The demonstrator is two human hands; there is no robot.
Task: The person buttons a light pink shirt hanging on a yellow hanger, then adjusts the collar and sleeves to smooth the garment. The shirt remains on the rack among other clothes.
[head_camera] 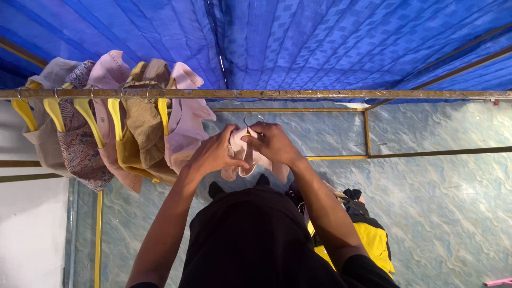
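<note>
I take the rusty rail (320, 94) as my marker. At its left end hang the garments (106, 122) I count as done: a grey one, a patterned one, a mauve one, an olive one and a pale pink one, each on a yellow hanger (85, 114) hooked over the rail and packed close together.

Just below the rail, right of that bunch, my left hand (216, 152) is pinched shut on the pale pink garment (248, 160), gripping its left edge. My right hand (272, 141) is closed on the same cloth and on the wire hook (253, 121) of its hanger, which points up toward the rail without touching it. So this piece looks mid-way: hanger partly in, not yet hung.

Further right and lower, beside my right forearm, a heap of clothes (368, 234) in yellow and black waits, so I judge more is left. The rail to the right of my hands carries nothing.
</note>
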